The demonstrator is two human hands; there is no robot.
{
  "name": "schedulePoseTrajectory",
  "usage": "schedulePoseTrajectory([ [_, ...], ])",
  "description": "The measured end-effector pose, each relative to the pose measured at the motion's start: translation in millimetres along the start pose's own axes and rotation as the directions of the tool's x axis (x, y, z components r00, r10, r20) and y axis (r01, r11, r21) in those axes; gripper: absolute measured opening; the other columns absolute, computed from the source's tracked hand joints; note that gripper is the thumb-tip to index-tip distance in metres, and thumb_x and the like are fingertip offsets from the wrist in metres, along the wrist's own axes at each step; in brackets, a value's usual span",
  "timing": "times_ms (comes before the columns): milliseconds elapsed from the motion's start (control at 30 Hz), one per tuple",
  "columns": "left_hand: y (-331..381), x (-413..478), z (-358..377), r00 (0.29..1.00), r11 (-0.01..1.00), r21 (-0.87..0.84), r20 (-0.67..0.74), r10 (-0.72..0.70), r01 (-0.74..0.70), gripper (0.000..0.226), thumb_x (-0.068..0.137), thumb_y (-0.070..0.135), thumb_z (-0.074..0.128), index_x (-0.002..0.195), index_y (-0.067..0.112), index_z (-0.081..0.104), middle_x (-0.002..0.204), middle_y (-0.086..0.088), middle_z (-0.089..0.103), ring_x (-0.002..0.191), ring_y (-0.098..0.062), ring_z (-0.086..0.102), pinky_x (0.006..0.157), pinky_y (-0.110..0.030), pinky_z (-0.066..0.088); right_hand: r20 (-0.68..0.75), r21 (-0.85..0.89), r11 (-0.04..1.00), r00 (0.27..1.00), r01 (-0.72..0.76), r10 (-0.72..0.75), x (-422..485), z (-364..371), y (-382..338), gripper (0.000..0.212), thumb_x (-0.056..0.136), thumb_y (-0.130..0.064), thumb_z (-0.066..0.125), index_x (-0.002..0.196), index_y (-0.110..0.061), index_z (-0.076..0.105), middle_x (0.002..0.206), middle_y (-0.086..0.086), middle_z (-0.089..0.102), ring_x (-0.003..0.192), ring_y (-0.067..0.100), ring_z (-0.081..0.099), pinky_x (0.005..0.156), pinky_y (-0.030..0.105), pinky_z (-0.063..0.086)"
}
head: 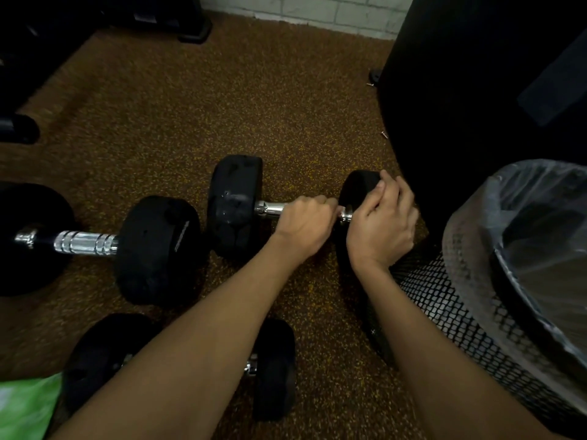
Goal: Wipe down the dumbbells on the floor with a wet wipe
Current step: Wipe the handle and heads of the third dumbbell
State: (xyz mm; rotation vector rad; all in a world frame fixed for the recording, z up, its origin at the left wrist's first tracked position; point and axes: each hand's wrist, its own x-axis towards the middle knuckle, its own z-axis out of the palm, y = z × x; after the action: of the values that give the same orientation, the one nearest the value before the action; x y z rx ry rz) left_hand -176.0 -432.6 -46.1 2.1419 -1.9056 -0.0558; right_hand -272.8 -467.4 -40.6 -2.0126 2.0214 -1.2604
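Evidently the left hand (305, 223) wraps its fingers round the chrome bar of the dumbbell (235, 208) lying on the floor (190, 122), probably to stop it rolling; the right hand (384, 223) curls its fingers over the right-side head, seemingly to rub it; whether a wipe lies beneath, I cannot tell.

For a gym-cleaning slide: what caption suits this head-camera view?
Left hand grips the chrome handle of a dumbbell; right hand holds its end weight beside a mesh bin.
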Motion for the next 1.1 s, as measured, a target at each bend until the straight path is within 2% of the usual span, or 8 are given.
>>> schedulePoseTrajectory([
  [200,-4,-24,17,0.980,0.982,-0.036,-0.074,0.183,-0.186,0.047,0.095,0.008,0.040,0.141,0.009,0.040,0.145,-0.008,0.045,0.138,-0.024,0.035,0.115,-0.040,0.017,0.000,0.013,1.000,1.000,-0.007,0.007,-1,-1,0,0.041,0.097,-0.036,0.030,0.123,-0.029,0.061,0.131,-0.003,0.058,0.106,0.025,0.058,0.080,0.041,0.050],
  [333,-13,-32,6,0.947,0.947,-0.018,-0.007,0.321,-0.321,0.051,0.094,0.028,0.027,0.141,0.015,0.042,0.148,-0.004,0.040,0.139,-0.019,0.032,0.115,-0.042,0.015,-0.002,0.015,1.000,1.000,-0.001,0.001,-2,-1,2,0.039,0.097,-0.036,0.032,0.123,-0.029,0.060,0.131,-0.003,0.057,0.106,0.024,0.058,0.080,0.040,0.049],
  [500,-11,-3,-7,0.995,0.915,-0.399,0.040,0.087,-0.063,0.033,0.096,0.028,0.048,0.125,0.014,0.058,0.125,-0.006,0.061,0.113,-0.025,0.058,0.095,-0.040,0.045,-0.001,0.025,1.000,1.000,-0.005,0.005,-1,-1,1,0.038,0.097,-0.035,0.033,0.122,-0.028,0.061,0.131,-0.002,0.058,0.105,0.026,0.058,0.078,0.042,0.050],
  [600,-13,7,-5,0.995,0.982,-0.186,0.103,0.014,0.006,0.036,0.095,0.039,0.047,0.119,0.015,0.058,0.119,-0.005,0.061,0.109,-0.023,0.058,0.101,-0.037,0.035,-0.002,0.023,1.000,1.000,0.003,-0.003,-2,-1,1,0.039,0.097,-0.035,0.033,0.123,-0.028,0.061,0.131,-0.002,0.058,0.105,0.025,0.058,0.078,0.041,0.050],
  [700,-12,2,2,0.993,0.995,-0.015,0.075,0.096,-0.095,0.041,0.096,0.041,0.041,0.130,0.020,0.051,0.130,-0.001,0.057,0.120,-0.019,0.053,0.109,-0.035,0.019,-0.010,0.028,1.000,1.000,-0.001,0.001,-2,0,1,0.037,0.097,-0.034,0.035,0.122,-0.028,0.062,0.130,-0.002,0.058,0.104,0.025,0.059,0.077,0.041,0.050],
  [833,-13,0,5,0.979,0.978,0.074,0.087,0.186,-0.193,0.045,0.095,0.036,0.046,0.135,0.016,0.044,0.130,-0.004,0.055,0.120,-0.022,0.052,0.107,-0.033,0.022,-0.033,0.040,0.999,0.999,-0.002,0.003,-3,0,0,0.037,0.096,-0.033,0.036,0.120,-0.027,0.063,0.129,-0.001,0.060,0.103,0.026,0.060,0.077,0.041,0.050],
  [967,-15,25,-11,0.945,0.987,-0.158,0.319,0.068,-0.018,0.033,0.092,0.042,0.052,0.115,0.019,0.058,0.102,-0.006,0.062,0.096,-0.025,0.060,0.076,-0.033,0.042,-0.017,0.027,1.000,1.000,-0.009,0.009,-2,-1,-1,0.039,0.096,-0.035,0.033,0.120,-0.028,0.063,0.129,-0.002,0.059,0.105,0.025,0.059,0.078,0.040,0.049],
  [1100,-21,43,-16,0.836,0.937,-0.315,0.547,0.051,0.149,0.037,0.089,0.052,0.050,0.096,0.018,0.061,0.093,-0.004,0.061,0.086,-0.022,0.057,0.071,-0.033,0.042,0.008,0.015,1.000,1.000,-0.017,0.017,1,0,-1,0.039,0.096,-0.036,0.033,0.122,-0.030,0.061,0.132,-0.003,0.057,0.108,0.024,0.057,0.081,0.041,0.049],
])
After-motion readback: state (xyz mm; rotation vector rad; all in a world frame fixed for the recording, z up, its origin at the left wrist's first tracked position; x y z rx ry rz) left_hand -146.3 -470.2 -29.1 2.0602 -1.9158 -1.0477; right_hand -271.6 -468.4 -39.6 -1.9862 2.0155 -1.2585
